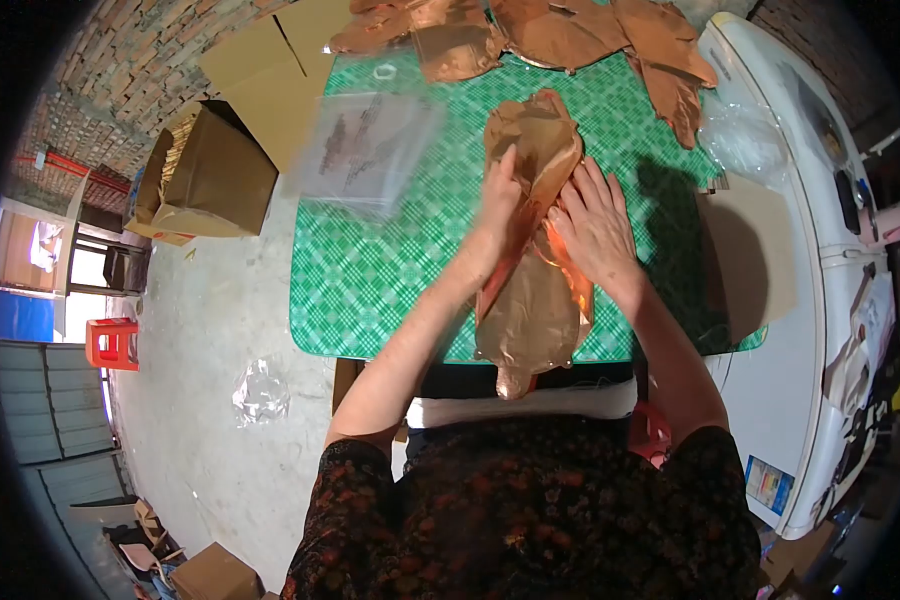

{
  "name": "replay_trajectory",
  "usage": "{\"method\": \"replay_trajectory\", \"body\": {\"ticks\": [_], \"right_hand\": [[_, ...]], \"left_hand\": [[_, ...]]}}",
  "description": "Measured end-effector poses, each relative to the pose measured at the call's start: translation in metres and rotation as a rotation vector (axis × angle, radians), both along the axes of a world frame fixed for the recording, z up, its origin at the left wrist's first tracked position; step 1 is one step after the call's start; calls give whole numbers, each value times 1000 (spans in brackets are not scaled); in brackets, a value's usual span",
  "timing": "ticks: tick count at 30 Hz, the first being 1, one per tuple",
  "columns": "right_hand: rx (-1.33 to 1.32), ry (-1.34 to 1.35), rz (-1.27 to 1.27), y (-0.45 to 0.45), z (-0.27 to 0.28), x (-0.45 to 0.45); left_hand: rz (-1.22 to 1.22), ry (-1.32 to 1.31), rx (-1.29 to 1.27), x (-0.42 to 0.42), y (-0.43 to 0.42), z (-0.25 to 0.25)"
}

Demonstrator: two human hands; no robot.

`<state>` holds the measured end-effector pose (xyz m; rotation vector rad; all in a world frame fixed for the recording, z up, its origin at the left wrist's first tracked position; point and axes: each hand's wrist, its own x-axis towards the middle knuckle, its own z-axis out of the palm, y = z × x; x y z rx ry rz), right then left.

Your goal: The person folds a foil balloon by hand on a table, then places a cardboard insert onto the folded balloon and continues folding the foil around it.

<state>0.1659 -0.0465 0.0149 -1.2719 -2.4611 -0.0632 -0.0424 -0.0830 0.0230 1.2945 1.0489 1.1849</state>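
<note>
Copper-coloured foil piece lay lengthwise on green checked table, near tip past edge; right hand flat, fingers spread, on its folds; left hand close beside, blurred — grip unclear; light, even pressure seemed wise — foil looked easily creased.

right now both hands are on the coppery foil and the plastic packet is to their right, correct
Wrong side: in the head view, the left hand and right hand are on the coppery foil, but the packet is to their left.
</note>
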Motion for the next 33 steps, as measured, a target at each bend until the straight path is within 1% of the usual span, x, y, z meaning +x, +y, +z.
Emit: {"method": "replay_trajectory", "body": {"ticks": [2, 3, 5, 6, 9, 12, 15, 21, 24, 33], "right_hand": [[-12, 0, -1, -2, 3, 1], [-13, -3, -1, -2, 3, 1], [-16, -4, -1, -1, 2, -1], [-15, -3, -2, 0, 1, 0], [-13, -4, -4, 0, 0, -1], [-12, -2, -4, -1, 1, 0], [-17, 4, -1, -1, 1, 0], [-5, -16, 5, 0, -1, 0], [-7, -26, 4, 0, 1, -1], [-7, -35, 14, -1, -1, 0]], "left_hand": [[-18, -51, 53, -10, 5, -1], [-2, -13, 62, -15, 4, 12], [19, 206, 13, -24, -2, 39], [43, 341, 86, -28, 0, 38], [110, 859, 388, -39, 17, 16], [120, 1100, 478, -44, 26, 1], [217, 1244, 572, -31, 25, -14], [308, 1360, 621, -23, 23, -19], [287, 1430, 591, -18, 20, -15], [240, 1350, 539, -16, 17, -11]]}}
